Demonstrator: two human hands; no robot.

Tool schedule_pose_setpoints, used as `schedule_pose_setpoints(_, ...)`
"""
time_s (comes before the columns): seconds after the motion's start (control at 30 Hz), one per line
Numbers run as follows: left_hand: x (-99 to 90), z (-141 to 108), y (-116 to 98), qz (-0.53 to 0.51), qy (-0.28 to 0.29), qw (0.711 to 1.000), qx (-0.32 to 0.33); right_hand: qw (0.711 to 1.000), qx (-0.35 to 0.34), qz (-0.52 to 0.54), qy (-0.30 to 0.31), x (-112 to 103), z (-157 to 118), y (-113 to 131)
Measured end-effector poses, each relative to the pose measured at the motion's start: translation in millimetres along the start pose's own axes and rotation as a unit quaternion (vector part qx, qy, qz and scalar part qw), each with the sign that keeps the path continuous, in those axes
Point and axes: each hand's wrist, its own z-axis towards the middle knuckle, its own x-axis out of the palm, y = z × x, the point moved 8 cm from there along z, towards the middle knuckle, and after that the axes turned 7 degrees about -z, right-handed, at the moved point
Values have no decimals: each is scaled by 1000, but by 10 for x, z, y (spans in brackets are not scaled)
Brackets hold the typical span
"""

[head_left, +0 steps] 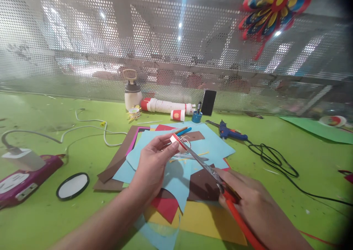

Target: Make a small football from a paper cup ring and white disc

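My left hand (154, 158) pinches a small white paper ring with a red rim (174, 139), held above the pile of coloured paper. My right hand (245, 195) is wrapped round the red handles of metal scissors (202, 163). The scissor blades point up and left, and their tips reach the paper ring. Thin curled white strips hang beside the ring. Beneath both hands lie light blue (176, 184), brown, red and yellow sheets. A blue pen (184, 131) rests on the sheets just behind the ring.
A blue glue gun (231, 132) with a black cable lies at the right. Behind the paper stand a red and white cup (177, 115), a blue pen pot (196, 117) and a sprayer bottle (132, 95). At left are a purple power strip (41, 174) and a black-rimmed disc (72, 186).
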Motion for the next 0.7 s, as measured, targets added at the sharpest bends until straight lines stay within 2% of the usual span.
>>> schedule_pose_setpoints(0.33,1,33,-33,-24,16,999,-17,1000,-7,-3,-13,-5,-31,-23)
schedule_pose_setpoints(0.57,12,38,-41,-16,14,1000,-21,1000,13,-4,13,12,-3,-33)
schedule_pose_setpoints(0.7,44,22,-36,-12,22,999,-19,1000,9,-5,6,8,-3,-31)
